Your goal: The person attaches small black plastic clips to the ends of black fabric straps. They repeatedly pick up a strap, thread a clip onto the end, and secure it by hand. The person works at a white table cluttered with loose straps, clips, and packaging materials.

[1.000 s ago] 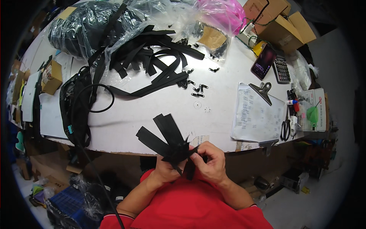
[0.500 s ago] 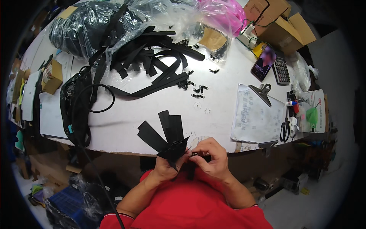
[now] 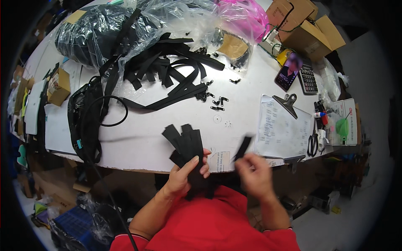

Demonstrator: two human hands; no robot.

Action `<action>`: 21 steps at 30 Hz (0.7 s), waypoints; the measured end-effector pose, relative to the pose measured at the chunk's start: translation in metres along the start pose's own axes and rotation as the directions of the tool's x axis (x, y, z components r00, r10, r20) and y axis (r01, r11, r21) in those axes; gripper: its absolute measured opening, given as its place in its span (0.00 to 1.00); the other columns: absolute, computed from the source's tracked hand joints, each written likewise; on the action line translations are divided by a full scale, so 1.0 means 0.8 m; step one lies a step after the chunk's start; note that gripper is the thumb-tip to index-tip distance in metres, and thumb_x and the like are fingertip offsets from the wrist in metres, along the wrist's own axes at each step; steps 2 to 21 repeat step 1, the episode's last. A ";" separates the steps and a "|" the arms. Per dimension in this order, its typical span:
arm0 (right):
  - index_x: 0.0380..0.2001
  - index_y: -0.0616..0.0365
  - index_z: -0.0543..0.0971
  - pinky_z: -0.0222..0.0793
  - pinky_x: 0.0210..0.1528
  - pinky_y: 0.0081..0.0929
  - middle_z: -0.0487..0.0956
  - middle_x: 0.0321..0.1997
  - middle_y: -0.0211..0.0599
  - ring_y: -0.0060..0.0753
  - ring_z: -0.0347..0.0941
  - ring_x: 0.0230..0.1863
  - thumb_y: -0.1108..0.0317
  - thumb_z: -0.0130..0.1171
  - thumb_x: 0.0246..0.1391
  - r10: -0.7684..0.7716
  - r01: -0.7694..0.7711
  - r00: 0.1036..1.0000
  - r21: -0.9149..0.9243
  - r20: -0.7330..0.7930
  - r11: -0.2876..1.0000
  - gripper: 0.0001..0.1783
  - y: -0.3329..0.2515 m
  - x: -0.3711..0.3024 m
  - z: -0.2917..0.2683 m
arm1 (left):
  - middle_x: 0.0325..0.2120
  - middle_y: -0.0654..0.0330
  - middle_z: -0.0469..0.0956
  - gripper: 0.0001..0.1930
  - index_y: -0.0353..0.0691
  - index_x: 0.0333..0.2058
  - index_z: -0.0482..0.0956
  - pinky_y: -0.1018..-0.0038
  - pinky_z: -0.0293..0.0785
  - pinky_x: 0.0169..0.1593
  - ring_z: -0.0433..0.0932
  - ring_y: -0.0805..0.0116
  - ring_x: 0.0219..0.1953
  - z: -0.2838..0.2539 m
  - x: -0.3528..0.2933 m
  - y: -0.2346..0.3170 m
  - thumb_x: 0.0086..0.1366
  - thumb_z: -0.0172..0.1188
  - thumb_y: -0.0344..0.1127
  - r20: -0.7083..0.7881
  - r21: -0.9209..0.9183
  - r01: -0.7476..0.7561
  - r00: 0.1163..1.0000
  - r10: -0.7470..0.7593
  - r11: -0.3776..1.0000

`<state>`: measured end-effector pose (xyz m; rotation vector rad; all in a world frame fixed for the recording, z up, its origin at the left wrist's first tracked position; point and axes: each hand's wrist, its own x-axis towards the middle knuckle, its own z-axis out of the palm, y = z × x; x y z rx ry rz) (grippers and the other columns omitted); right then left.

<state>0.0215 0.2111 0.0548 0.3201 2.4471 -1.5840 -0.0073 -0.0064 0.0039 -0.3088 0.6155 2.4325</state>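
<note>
My left hand (image 3: 181, 178) is closed around a bundle of black zipper strips (image 3: 188, 144) at the table's near edge. Their upper ends fan out over the white top, while the lower ends hang down toward my lap. To the right, my right hand (image 3: 256, 175) is blurred by motion, with a short black zipper strip (image 3: 243, 147) sticking up from its fingers. Several small black zipper sliders (image 3: 217, 102) lie scattered farther back on the table. Behind them spreads a loose heap of longer black zipper strips (image 3: 153, 69).
A clipboard with papers (image 3: 280, 125) lies at the right, beside scissors (image 3: 313, 144). Farther back are a phone (image 3: 288, 72), a calculator (image 3: 309, 77) and an open cardboard box (image 3: 316, 37). Plastic-wrapped black material (image 3: 92, 37) fills the back left. A black mesh bag (image 3: 86, 121) and cable loop (image 3: 127, 111) lie left.
My hands were together at the bundle; my right hand has moved away to the right with a short strip. The bundle in my left hand has turned more upright.
</note>
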 end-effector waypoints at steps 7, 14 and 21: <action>0.36 0.58 0.82 0.77 0.32 0.29 0.82 0.28 0.35 0.32 0.80 0.28 0.67 0.64 0.57 -0.001 0.001 1.000 0.001 -0.010 1.000 0.07 -0.001 -0.002 -0.002 | 0.40 0.58 0.74 0.19 0.38 0.58 0.69 0.65 0.75 0.44 0.74 0.68 0.39 -0.020 0.002 -0.001 0.71 0.56 0.36 0.110 0.107 0.018 0.993 -0.030 0.994; 0.36 0.58 0.82 0.77 0.32 0.29 0.82 0.28 0.35 0.32 0.80 0.28 0.67 0.64 0.57 -0.001 0.001 1.000 0.001 -0.010 1.000 0.07 -0.001 -0.002 -0.002 | 0.40 0.58 0.74 0.19 0.38 0.58 0.69 0.65 0.75 0.44 0.74 0.68 0.39 -0.020 0.002 -0.001 0.71 0.56 0.36 0.110 0.107 0.018 0.993 -0.030 0.994; 0.36 0.58 0.82 0.77 0.32 0.29 0.82 0.28 0.35 0.32 0.80 0.28 0.67 0.64 0.57 -0.001 0.001 1.000 0.001 -0.010 1.000 0.07 -0.001 -0.002 -0.002 | 0.40 0.58 0.74 0.19 0.38 0.58 0.69 0.65 0.75 0.44 0.74 0.68 0.39 -0.020 0.002 -0.001 0.71 0.56 0.36 0.110 0.107 0.018 0.993 -0.030 0.994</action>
